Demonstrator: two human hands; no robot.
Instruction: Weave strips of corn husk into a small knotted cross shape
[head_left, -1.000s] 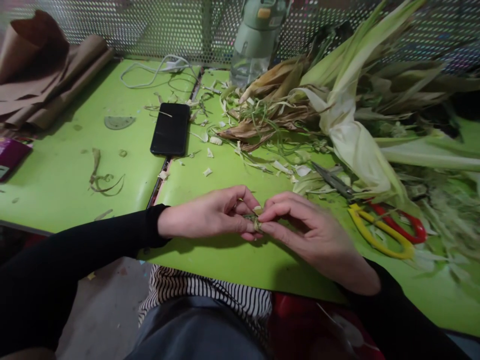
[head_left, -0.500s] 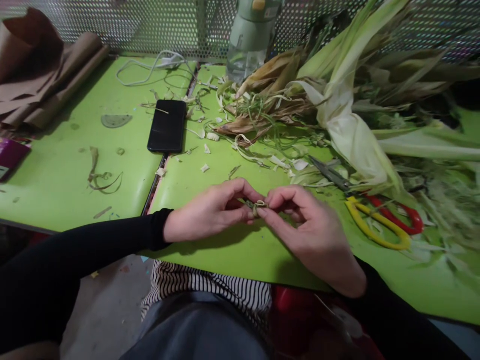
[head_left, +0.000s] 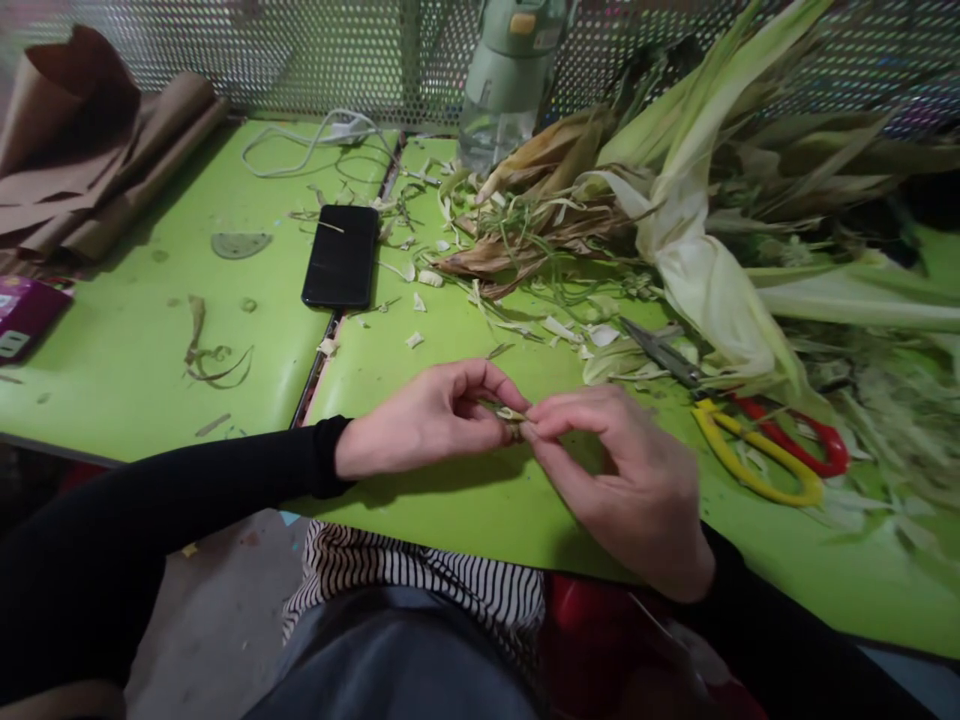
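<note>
Between my fingertips is a small, twisted strip of corn husk (head_left: 511,414), pale green and mostly covered by the fingers. My left hand (head_left: 435,415) pinches it from the left with thumb and index finger. From the right, the thumb and index finger of my right hand (head_left: 626,470) close on its other end, and the fingertips of both hands nearly meet. Both hands are just above the green table (head_left: 450,500). Scissors (head_left: 697,385) with one yellow and one red handle lie to the right of my right hand, blades partly among husk scraps.
A large heap of corn husks (head_left: 690,240) covers the back right. Behind it stands a green water bottle (head_left: 510,85). A black phone (head_left: 341,257), a white cable (head_left: 300,150), a half-round protractor (head_left: 240,244) and brown paper (head_left: 97,170) lie to the left, with husk bits scattered about.
My right hand's fingers have shifted slightly down and closed tighter at the strip's end. The left hand keeps its pinch. The whole view has moved slightly.
</note>
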